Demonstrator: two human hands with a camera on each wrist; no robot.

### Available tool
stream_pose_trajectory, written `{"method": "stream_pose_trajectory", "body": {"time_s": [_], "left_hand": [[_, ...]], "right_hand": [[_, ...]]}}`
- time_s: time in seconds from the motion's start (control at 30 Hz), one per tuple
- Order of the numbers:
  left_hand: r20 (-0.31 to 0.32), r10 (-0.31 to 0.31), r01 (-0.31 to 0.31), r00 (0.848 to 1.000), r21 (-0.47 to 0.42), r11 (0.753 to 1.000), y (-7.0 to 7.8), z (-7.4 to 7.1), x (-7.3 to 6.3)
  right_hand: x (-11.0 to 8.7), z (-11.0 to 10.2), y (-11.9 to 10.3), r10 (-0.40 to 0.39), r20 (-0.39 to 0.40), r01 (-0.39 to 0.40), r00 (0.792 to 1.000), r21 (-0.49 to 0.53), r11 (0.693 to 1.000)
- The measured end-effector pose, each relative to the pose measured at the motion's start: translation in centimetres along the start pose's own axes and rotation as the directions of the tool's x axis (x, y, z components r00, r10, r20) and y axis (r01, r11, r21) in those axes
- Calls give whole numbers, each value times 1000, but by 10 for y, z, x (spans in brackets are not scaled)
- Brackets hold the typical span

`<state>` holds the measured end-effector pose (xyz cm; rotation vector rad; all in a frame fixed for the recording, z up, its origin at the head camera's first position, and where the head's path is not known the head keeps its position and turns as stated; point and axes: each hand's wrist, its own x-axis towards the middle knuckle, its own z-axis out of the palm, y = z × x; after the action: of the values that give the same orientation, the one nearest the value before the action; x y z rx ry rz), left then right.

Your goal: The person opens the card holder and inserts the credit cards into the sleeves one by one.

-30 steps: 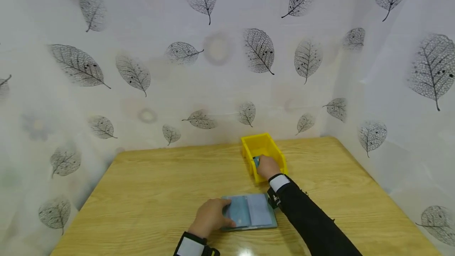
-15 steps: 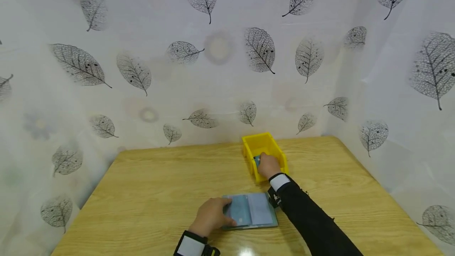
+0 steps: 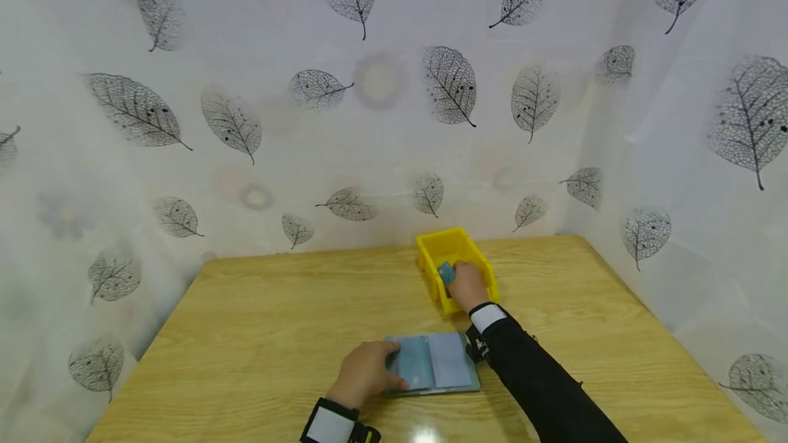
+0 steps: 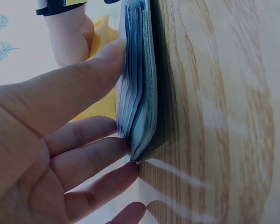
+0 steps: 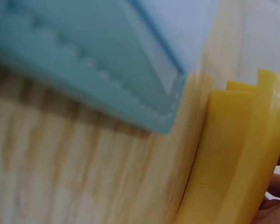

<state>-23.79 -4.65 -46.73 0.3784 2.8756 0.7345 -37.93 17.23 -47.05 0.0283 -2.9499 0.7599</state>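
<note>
A small blue-green card holder (image 3: pixel 452 361) with clear sleeves lies spread open on the table. My left hand (image 3: pixel 363 373) holds its left edge, thumb and fingers bent about its corners. In the left wrist view, the thumb (image 4: pixel 100 63) lies against the stacked sleeves. Beyond the holder, my right hand (image 3: pixel 466 284) is over the yellow bin (image 3: pixel 440 243) and pinches a small blue card (image 3: pixel 446 272). The right wrist view catches only a few of that hand's fingers (image 5: pixel 279 191) behind the bin wall (image 5: pixel 233 140).
The wooden table (image 3: pixel 277 320) extends to a wall hung with leaf-printed cloth (image 3: pixel 382 149). The bin stands near the table's back edge. My right forearm (image 3: pixel 535 374) passes over the holder's right side.
My right hand has raised the blue card a little inside the bin, and more of the card now shows. The left hand and the card holder stay in place.
</note>
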Motion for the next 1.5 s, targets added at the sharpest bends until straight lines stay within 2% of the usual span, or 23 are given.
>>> {"method": "stream_pose_trajectory", "body": {"time_s": [0.17, 0.27, 0.4, 0.53, 0.6, 0.7, 0.8, 0.97, 1.13, 1.37, 1.5], "left_hand": [[-17, 14, -14, 1000, 8, 1000, 0, 1, -1], [-24, 21, -21, 1000, 8, 1000, -2, 3, -1], [-30, 24, -23, 999, 7, 1000, -4, 4, 0], [-37, 29, -29, 999, 13, 1000, -4, 4, 0], [-38, 31, -30, 999, 12, 999, -4, 3, 0], [-41, 30, -30, 999, 9, 1000, -3, 3, 0], [-39, 24, -24, 999, 5, 1000, -3, 2, -1], [-30, 9, -10, 999, -7, 1000, -2, 1, -2], [-25, 8, -8, 1000, -17, 1000, -1, 1, -2], [-8, -12, 12, 1000, -12, 1000, -1, 1, -1], [-1, -19, 19, 1000, -5, 1000, -1, 1, 0]], "right_hand": [[0, -2, 5, 72, -11, -69, 997, 169, 983], [-3, -3, 8, 110, -41, -98, 993, 227, 969], [-6, -7, 10, 67, -144, -37, 987, 199, 979], [-10, -16, 9, 13, -243, 35, 970, 193, 981], [-13, -22, 7, 8, -271, 55, 963, 225, 973], [-18, -31, 1, 0, -271, 86, 962, 303, 949], [-28, -41, -7, -57, -264, 155, 963, 367, 917], [-53, -49, -20, -187, -209, 264, 960, 445, 856], [-78, -44, -22, -264, -53, 253, 963, 515, 819], [-101, -37, -14, -311, 135, 187, 941, 559, 808], [-109, -32, -5, -315, 198, 169, 928, 528, 832]]}}
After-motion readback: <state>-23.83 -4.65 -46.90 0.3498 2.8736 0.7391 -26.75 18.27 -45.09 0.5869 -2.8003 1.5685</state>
